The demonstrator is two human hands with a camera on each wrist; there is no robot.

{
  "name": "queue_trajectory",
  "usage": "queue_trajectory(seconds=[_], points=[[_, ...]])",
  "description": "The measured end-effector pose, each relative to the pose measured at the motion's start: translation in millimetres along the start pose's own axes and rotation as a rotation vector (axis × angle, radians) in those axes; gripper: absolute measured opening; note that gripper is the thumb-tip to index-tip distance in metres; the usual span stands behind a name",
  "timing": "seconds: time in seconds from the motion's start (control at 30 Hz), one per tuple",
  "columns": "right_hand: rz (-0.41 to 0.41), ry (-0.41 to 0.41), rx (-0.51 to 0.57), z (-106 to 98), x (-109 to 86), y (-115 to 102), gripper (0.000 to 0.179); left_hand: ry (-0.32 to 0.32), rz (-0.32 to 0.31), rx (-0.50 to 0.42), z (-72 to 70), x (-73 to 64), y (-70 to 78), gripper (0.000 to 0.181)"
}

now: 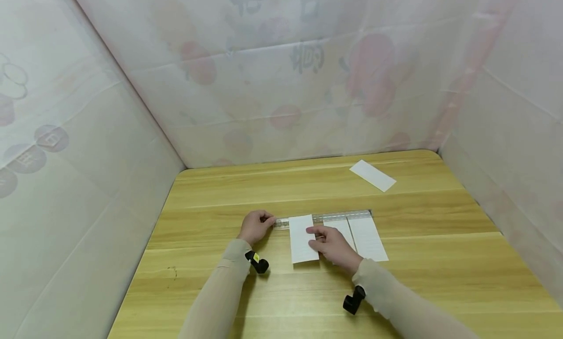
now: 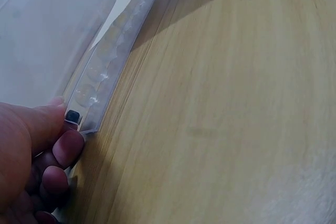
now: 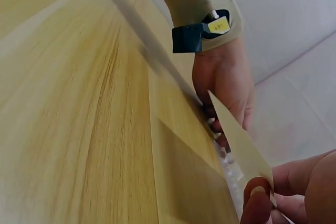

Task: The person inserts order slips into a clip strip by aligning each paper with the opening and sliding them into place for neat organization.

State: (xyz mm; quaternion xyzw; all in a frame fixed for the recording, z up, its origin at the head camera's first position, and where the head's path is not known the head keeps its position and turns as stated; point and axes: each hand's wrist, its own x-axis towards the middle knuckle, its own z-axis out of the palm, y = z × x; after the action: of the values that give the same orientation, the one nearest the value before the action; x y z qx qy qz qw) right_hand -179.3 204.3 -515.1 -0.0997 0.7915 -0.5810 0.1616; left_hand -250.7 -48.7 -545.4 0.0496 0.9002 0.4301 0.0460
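Note:
A long clear plastic strip [image 1: 330,217] with a row of round shapes lies across the table. My left hand [image 1: 256,226] pinches its left end between thumb and fingers; a small black square [image 2: 73,115] shows at that corner. My right hand [image 1: 335,246] holds a white paper slip [image 1: 302,246] by its right edge, thumb and fingers on either side. The slip is raised and overlaps the strip in the head view. In the right wrist view the slip [image 3: 239,142] tilts up from the tabletop, with the left hand [image 3: 226,77] beyond it.
Two more white slips [image 1: 368,239] lie side by side at the strip's right part, their upper ends overlapping it. Another white slip [image 1: 373,176] lies at the back right of the wooden table [image 1: 211,192]. Printed cloth walls [image 1: 281,85] stand at the back and sides.

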Motion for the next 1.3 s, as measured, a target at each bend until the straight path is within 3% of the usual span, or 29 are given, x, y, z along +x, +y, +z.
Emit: queue_trajectory(seconds=[0.23, 0.43, 0.7, 1.3], points=[[0.005, -0.021, 0.005, 8, 7.6, 11, 0.036, -0.003, -0.016, -0.003, 0.1, -0.4, 1.1, 0.014], [0.065, -0.038, 0.075, 19, 7.8, 13, 0.035, -0.010, -0.023, 0.001, -0.2, 0.8, -1.2, 0.014], [0.074, -0.016, 0.111, 32, 9.5, 13, 0.035, -0.013, -0.017, -0.009, -0.6, 2.8, -2.4, 0.014], [0.102, 0.001, 0.085, 39, 13.5, 19, 0.032, -0.034, -0.035, -0.016, -3.7, 0.4, 1.3, 0.015]])
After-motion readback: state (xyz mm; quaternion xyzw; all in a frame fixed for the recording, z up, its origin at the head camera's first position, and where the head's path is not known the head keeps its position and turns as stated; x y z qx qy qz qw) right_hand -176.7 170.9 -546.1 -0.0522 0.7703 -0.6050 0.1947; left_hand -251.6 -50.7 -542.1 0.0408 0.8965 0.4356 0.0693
